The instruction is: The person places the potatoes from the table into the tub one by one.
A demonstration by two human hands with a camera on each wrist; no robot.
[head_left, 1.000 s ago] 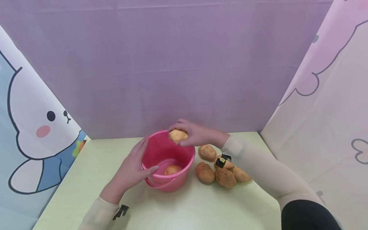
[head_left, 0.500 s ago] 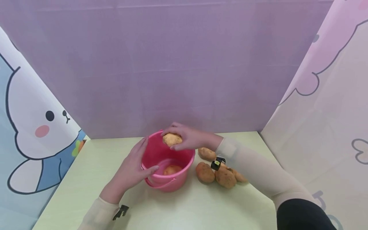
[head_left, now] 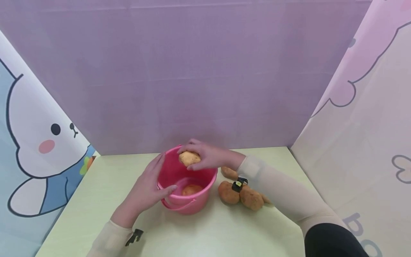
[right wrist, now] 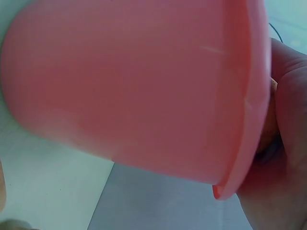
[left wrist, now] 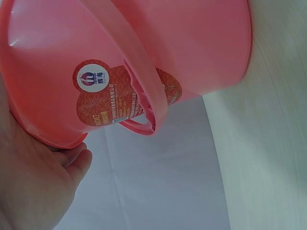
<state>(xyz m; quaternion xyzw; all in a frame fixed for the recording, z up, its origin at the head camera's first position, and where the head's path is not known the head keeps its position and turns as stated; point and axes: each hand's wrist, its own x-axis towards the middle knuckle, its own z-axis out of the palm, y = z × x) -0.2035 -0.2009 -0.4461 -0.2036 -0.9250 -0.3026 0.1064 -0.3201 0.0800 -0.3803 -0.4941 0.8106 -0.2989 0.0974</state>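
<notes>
A pink bucket (head_left: 171,167) stands on the table, one potato (head_left: 191,189) lying on its bottom. My left hand (head_left: 147,187) holds the bucket's left side, thumb over the near rim and fingers along the far left rim. In the left wrist view that hand (left wrist: 33,177) sits at the rim beside the hanging handle (left wrist: 146,81). Above the bucket's opening, near the far right rim, my right hand (head_left: 210,155) grips another potato (head_left: 189,158) between thumb and fingers. The right wrist view shows the bucket wall (right wrist: 120,86) hiding most of this potato (right wrist: 269,120).
Several potatoes lie right of the bucket, among them a nearer potato (head_left: 228,192) and a potato beside it (head_left: 251,198); the right forearm partly covers the group. A purple cloth wall (head_left: 205,78) rises behind the pale table (head_left: 199,235), with printed panels at both sides.
My right hand has moved left and slightly down with its potato, further over the bucket's opening. The left hand and the bucket have stayed in place.
</notes>
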